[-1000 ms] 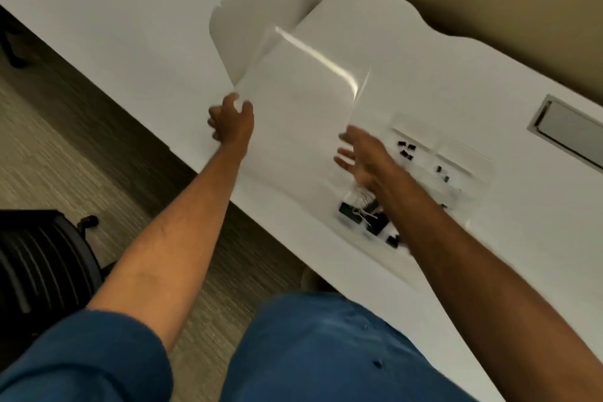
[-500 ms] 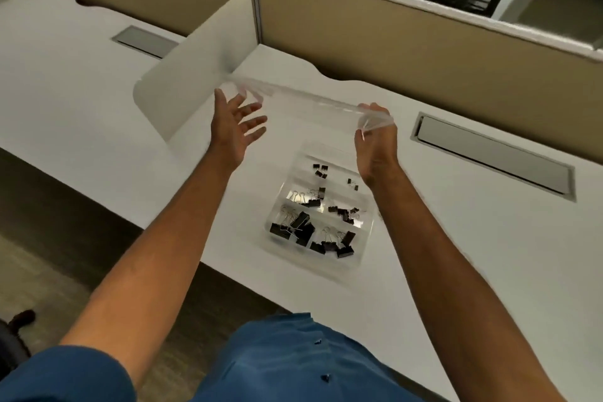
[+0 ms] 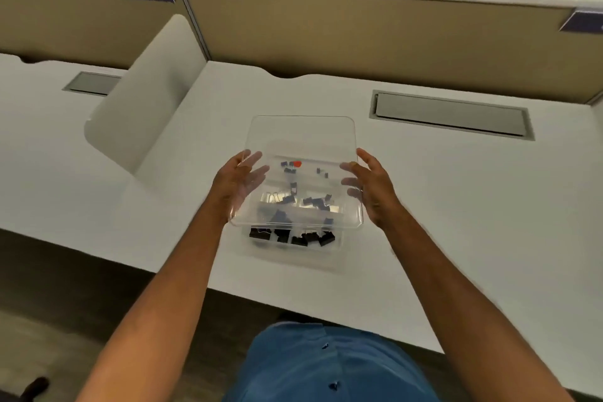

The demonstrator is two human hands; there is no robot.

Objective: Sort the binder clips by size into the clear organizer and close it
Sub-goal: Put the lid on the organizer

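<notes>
Since half a second ago, flat clear plastic lid (image 3: 301, 140) has swung from edge-on and raised to nearly level, hovering over clear compartmented organizer tray (image 3: 337, 250) on white desk (image 3: 456, 206). Left hand (image 3: 236, 184), then open beside the lid, now sits on the lid's left edge. Right hand (image 3: 370, 188) is now on the right edge.

Grip: both hands hold the lid between them, fingers splayed and partly under it, seen through the plastic. Looks like a light edge pinch, not a wrap.

Risks, left to right:
- Left fingers under the lid get trapped, or block seating, if it drops before they clear.
- Lid sits offset toward the far side; black binder clips (image 3: 293, 237) in the near row are uncovered. Pressing down misaligned could snag the rim, jolt the tray, and mix sizes across dividers.
- Any upright clip handle could hold the lid up.
- Right-side pinch is shallow; smooth plastic could slip.

Hard to read:
- Tray walls and dividers nearly invisible, clear on white.
- Clips under the lid are blurred, so size sorting is unverifiable.
- Small red spot (image 3: 297, 163) at the far row: unidentifiable.
- Any latch or hinge not visible.
</notes>
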